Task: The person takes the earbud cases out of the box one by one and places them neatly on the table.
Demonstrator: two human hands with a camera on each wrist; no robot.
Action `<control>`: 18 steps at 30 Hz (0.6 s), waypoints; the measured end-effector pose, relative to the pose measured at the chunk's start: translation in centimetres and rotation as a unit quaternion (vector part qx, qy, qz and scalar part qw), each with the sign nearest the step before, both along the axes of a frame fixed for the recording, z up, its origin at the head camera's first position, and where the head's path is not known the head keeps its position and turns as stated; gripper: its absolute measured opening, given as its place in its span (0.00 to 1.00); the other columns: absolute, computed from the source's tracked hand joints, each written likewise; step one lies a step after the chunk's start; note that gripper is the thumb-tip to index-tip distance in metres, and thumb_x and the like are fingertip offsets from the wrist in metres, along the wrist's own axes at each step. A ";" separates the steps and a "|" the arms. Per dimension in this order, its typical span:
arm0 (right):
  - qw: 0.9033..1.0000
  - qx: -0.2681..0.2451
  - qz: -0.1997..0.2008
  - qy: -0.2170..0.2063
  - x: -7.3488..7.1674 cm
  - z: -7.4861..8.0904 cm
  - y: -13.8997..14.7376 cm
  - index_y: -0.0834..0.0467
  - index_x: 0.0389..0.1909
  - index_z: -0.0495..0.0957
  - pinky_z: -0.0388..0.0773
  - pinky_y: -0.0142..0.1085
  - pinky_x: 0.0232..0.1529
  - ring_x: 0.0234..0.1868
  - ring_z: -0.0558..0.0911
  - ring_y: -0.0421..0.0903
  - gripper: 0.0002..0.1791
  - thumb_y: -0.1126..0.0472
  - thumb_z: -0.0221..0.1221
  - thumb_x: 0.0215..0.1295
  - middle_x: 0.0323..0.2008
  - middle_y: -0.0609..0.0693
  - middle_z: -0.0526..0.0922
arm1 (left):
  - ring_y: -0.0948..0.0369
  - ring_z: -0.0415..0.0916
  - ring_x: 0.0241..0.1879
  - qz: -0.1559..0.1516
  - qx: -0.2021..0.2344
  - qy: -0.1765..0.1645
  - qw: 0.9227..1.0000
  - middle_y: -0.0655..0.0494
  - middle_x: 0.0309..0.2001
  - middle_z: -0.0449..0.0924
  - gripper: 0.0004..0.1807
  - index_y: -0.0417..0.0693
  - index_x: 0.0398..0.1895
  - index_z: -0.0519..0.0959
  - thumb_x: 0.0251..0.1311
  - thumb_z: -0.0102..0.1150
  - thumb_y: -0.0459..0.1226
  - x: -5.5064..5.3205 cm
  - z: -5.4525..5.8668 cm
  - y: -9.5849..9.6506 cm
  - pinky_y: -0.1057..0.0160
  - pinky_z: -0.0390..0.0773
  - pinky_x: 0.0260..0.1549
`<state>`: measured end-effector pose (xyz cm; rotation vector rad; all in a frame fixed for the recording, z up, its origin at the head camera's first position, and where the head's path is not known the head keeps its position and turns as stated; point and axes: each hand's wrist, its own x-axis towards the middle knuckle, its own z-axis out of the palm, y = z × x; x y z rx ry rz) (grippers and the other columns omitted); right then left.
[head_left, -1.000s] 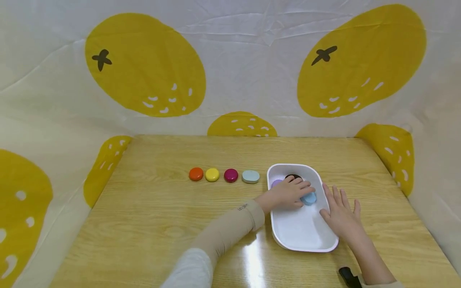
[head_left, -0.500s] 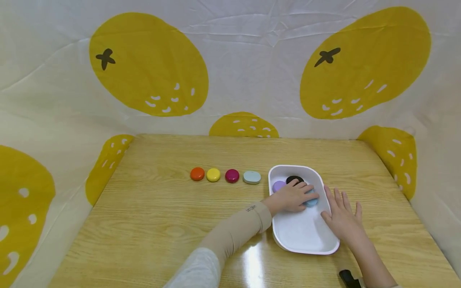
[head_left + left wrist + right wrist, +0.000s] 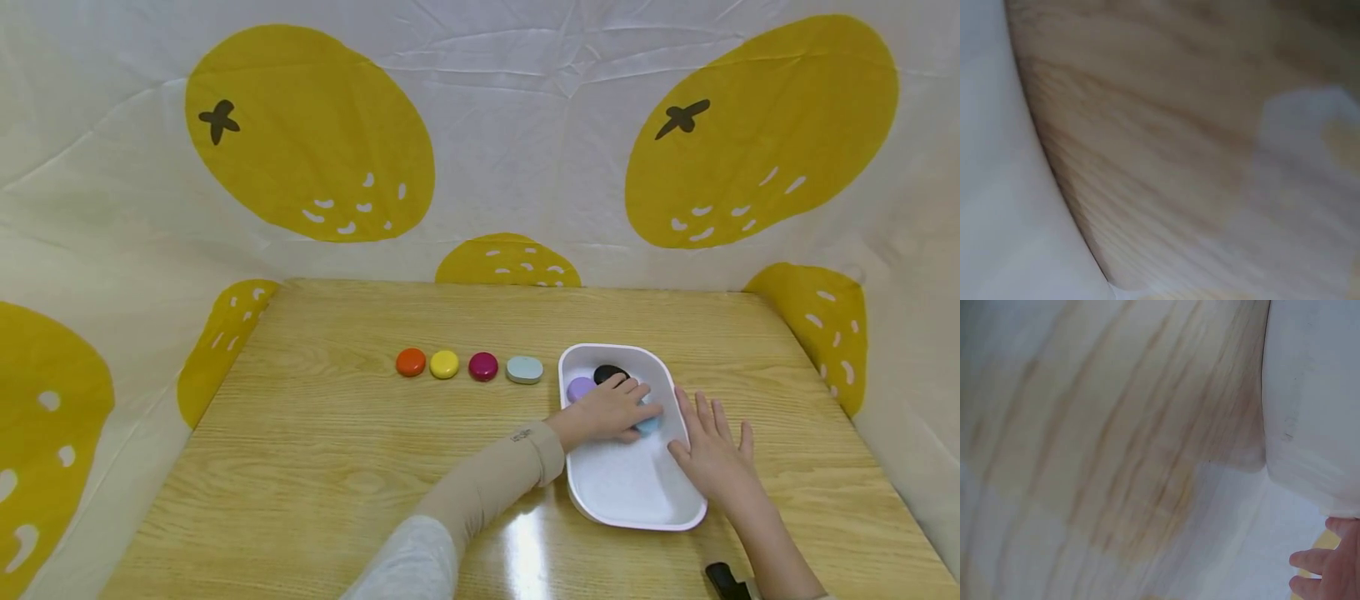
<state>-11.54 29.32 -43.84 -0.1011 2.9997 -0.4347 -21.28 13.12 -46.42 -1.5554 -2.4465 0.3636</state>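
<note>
In the head view my left hand [image 3: 609, 410] reaches over the near-left rim into a white tray [image 3: 633, 492]. Its thumb and fingers pinch a light blue disc [image 3: 647, 422], which they partly cover. Beside that hand, in the tray's far end, lie a black disc [image 3: 609, 373] and a lilac disc [image 3: 581, 388]. My right hand [image 3: 712, 454] rests against the tray's right outer side with fingers spread. In the right wrist view some right-hand fingers [image 3: 1311, 561] touch the tray wall [image 3: 1310, 412]. The left wrist view shows only the tray's wall [image 3: 1016, 187] and wood, no hand.
Left of the tray, a row on the wooden table [image 3: 315, 467] holds an orange disc [image 3: 411, 362], a yellow disc [image 3: 444, 364], a magenta disc [image 3: 483, 367] and a pale grey-green oval piece [image 3: 524, 370]. A patterned cloth [image 3: 517, 150] hangs behind. A black strap end [image 3: 723, 579] shows by the right wrist.
The left hand stays in the tray, its fingers closing further over the light blue disc. The lilac disc shows more than at first. The right hand keeps its place; the whole view shifted slightly.
</note>
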 end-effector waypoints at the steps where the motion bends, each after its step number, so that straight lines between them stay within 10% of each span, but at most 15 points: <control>1: 1.000 0.000 0.000 -0.001 0.0 0.0 0.0 0.50 0.71 0.31 0.26 0.67 0.55 0.66 0.38 0.69 0.41 0.54 0.46 0.66 0.66 0.72 0.42 | 0.63 0.63 0.51 0.006 0.009 0.000 1.000 0.60 0.53 0.65 0.27 0.64 0.60 0.62 0.60 0.42 0.60 0.0 0.0 -0.1 0.64 0.59 0.54; 10: 1.000 -0.005 -0.003 0.003 0.1 0.1 -0.2 0.50 0.71 0.32 0.26 0.67 0.55 0.66 0.39 0.69 0.42 0.55 0.48 0.64 0.66 0.72 0.43 | 0.60 0.63 0.52 0.108 0.107 -0.063 0.986 0.57 0.52 0.65 0.28 0.61 0.60 0.63 0.58 0.48 0.59 -0.6 2.9 -2.4 0.61 0.60 0.56; 18: 1.000 -0.011 -0.008 0.005 0.0 0.0 -0.3 0.50 0.71 0.32 0.25 0.66 0.56 0.66 0.40 0.69 0.42 0.57 0.48 0.63 0.66 0.72 0.42 | 0.56 0.63 0.51 0.202 0.171 -0.052 0.963 0.52 0.50 0.65 0.29 0.56 0.58 0.65 0.55 0.53 0.56 -0.8 4.5 -7.8 0.57 0.61 0.55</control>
